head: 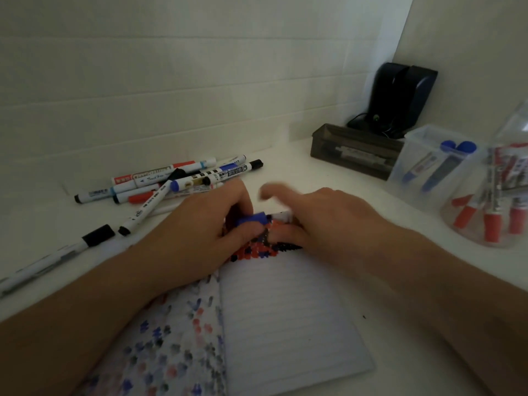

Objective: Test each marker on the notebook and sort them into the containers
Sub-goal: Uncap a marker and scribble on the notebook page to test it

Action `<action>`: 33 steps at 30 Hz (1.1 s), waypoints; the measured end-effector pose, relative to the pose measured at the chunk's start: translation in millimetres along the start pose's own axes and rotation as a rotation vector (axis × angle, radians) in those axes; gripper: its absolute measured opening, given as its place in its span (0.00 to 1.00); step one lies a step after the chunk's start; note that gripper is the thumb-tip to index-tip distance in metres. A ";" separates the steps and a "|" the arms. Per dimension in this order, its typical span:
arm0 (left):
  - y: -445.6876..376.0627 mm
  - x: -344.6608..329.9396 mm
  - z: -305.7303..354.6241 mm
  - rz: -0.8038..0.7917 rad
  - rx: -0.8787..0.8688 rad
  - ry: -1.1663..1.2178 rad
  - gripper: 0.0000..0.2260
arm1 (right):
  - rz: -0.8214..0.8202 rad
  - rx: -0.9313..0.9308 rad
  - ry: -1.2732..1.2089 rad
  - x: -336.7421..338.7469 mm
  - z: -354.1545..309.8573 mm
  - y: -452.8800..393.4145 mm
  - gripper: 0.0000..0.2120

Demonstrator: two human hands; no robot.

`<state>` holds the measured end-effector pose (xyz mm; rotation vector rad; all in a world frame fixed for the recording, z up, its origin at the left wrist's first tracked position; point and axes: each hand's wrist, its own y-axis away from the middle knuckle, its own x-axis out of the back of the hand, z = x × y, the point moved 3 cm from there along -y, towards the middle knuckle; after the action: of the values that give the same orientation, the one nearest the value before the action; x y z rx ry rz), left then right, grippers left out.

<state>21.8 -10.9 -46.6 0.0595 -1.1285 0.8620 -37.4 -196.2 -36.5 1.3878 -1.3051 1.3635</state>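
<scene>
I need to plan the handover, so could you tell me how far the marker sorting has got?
Partly done: blue-capped markers stand in the clear tub and red ones in the round container. In hand: the left hand grips a blue-capped marker over the notebook, right hand beside it. Left: the pile of markers.

Bare table (285,167) lies between the marker pile (177,178) at left and the containers at right: a dark tray (351,150), a clear box (434,164) and a clear jar (491,201). A lone marker (57,258) lies across the left edge. The notebook (285,324) fills the near middle.
</scene>
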 end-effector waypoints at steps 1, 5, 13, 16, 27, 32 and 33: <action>0.7 0.9 -0.3 0.007 0.018 0.035 0.04 | -0.036 -0.080 -0.098 5.8 6.8 3.3 0.19; 2.7 3.5 -2.5 -0.049 0.023 0.039 0.12 | 0.089 -0.270 -0.585 23.6 37.8 17.8 0.07; 2.6 -9.0 1.9 -0.304 -0.012 -0.244 0.22 | 0.015 -0.126 -1.794 18.4 37.5 11.0 0.16; 2.4 -10.2 4.7 -0.337 -0.007 -0.300 0.29 | 0.018 -0.127 -1.632 14.0 26.7 8.3 0.15; 0.2 -11.7 6.2 -0.380 0.075 -0.283 0.33 | 0.164 -0.177 -1.057 -0.5 12.7 32.7 0.10; 0.5 -14.7 8.0 -0.386 0.085 -0.318 0.34 | 0.216 -0.264 -0.970 -9.7 7.2 33.4 0.10; 0.6 -15.1 8.4 -0.385 0.089 -0.323 0.34 | 0.222 -0.266 -0.956 -11.9 7.4 33.3 0.10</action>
<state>12.8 -22.9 -55.1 0.4890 -1.3228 0.5666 -67.4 -207.4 -53.3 1.8088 -2.2029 0.5688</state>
